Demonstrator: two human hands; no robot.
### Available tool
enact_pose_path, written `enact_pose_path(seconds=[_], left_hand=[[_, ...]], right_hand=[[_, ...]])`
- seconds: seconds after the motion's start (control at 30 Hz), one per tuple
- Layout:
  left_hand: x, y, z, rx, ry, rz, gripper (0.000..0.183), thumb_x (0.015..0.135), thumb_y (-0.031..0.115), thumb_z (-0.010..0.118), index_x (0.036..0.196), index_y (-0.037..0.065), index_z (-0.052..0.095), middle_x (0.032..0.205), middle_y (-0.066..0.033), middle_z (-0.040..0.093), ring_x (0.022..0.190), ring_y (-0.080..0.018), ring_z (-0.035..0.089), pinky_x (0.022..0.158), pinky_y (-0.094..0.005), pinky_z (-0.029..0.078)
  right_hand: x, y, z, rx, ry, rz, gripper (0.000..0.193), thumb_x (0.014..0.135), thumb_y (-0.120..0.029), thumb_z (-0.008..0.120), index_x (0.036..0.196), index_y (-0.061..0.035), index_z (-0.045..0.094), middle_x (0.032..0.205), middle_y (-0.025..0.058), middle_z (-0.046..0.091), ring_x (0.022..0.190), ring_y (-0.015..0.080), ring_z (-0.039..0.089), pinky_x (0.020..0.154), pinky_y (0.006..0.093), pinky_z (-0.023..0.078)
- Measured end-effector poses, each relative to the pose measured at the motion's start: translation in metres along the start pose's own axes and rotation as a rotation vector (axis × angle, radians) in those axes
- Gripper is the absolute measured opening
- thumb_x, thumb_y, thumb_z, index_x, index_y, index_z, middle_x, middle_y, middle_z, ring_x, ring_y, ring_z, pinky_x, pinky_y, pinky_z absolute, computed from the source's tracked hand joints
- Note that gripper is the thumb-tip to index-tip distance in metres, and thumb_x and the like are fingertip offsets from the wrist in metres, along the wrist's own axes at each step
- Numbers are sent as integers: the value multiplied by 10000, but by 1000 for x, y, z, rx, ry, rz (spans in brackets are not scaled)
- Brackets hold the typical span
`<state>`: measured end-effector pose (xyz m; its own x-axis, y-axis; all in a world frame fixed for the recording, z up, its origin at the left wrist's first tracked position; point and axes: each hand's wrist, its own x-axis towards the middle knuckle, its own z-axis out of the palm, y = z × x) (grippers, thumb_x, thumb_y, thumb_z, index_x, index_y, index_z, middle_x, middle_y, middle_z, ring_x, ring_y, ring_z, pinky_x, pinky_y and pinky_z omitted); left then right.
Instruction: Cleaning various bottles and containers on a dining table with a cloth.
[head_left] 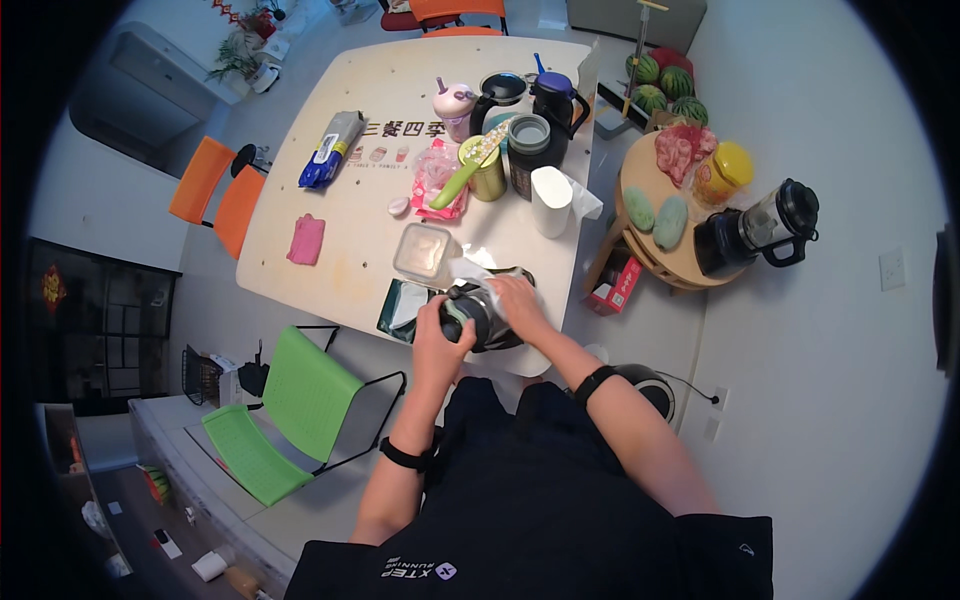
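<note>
At the table's near edge, a dark rounded container lies tilted, with a pale ring near one end; its exact kind is unclear. My left hand grips that end, thumb and fingers curved round it. On the container's far side, my right hand presses a white tissue against it, fingers bent and partly hidden. Just beyond my hands sits a clear square plastic box. A dark green tissue pack with white tissue showing is beside my left hand.
Farther back on the table stand a white paper roll, dark jugs, a green canister and a pink cup. A pink cloth and wipes pack lie left. A blender occupies the round side table; a green chair stands near-left.
</note>
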<state>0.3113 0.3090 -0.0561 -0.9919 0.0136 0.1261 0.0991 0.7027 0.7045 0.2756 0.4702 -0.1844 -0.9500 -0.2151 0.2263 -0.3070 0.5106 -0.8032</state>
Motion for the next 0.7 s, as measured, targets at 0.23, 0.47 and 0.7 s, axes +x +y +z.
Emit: enact_pose_path(seconds=[0.23, 0.47, 0.7], left_hand=[[9, -8, -5, 58, -42, 125, 530, 698, 192, 694, 1147, 9, 479, 1034, -189, 531, 957, -363, 534, 829, -378, 457], [25, -1, -15, 33, -218, 264, 530, 690, 165, 705, 1147, 33, 472, 1070, -182, 523, 993, -365, 532, 853, -384, 455], [35, -31, -17, -1, -159, 172, 533, 730, 214, 687, 1172, 5, 475, 1090, -196, 528, 1014, -372, 526, 857, -397, 453]], right_hand=[[-2, -67, -8, 172, 4, 78, 404, 956, -252, 298, 1261, -54, 474, 1274, 177, 460, 1241, 329, 364, 1037, 499, 206], [-8, 8, 7, -43, 241, -43, 322, 877, -126, 411, 1176, -72, 519, 1133, 153, 559, 1078, 332, 508, 949, 433, 357], [-6, -25, 37, -156, 315, 202, 358, 861, -123, 429, 1211, -75, 489, 1196, 148, 514, 1178, 327, 428, 986, 534, 289]])
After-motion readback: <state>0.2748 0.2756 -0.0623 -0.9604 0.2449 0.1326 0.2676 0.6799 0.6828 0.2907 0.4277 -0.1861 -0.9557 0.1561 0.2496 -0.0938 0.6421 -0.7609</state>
